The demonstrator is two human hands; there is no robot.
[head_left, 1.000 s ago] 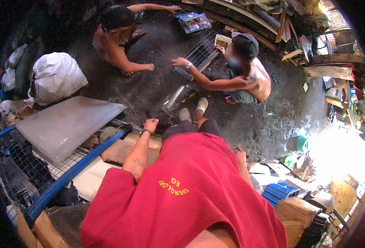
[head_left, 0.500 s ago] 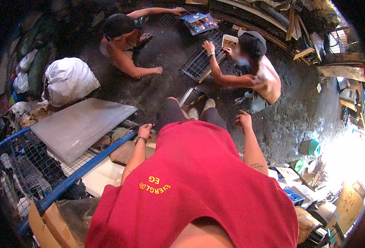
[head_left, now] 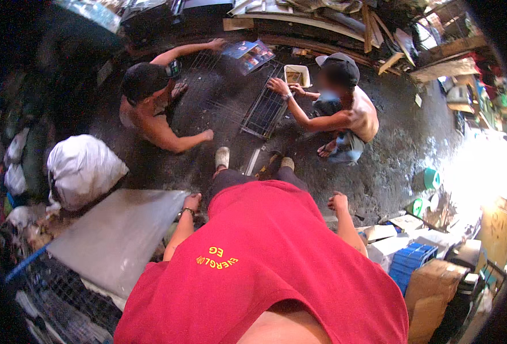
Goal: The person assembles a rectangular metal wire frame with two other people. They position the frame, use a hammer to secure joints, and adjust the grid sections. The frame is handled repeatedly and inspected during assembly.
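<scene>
My left hand point(head_left: 192, 202), with a bracelet at its wrist, hangs low beside the corner of a large grey flat sheet point(head_left: 121, 229). Its fingers are loosely bent and I see nothing in them. On the other side of my red shirt, my right hand point(head_left: 338, 202) hangs over the dark floor, fingers loosely bent and slightly apart, holding nothing. My shoes point(head_left: 223, 157) stand on the floor, and between them lies a pale metal strip point(head_left: 254, 160). Ahead, a wire rack point(head_left: 263, 112) lies under the hand of a crouching person point(head_left: 351, 109).
Another person point(head_left: 150, 109) in a dark cap crouches at far left, one arm stretched toward a printed panel point(head_left: 247, 56). A white sack point(head_left: 84, 171) sits at left. On the right are a white tub point(head_left: 297, 76), a blue crate point(head_left: 411, 264) and a cardboard box point(head_left: 434, 295).
My view has shifted forward and my left foot has stepped ahead. Both hands remain low at my sides. The far-right person's hand has moved from the rack's edge toward the white tub.
</scene>
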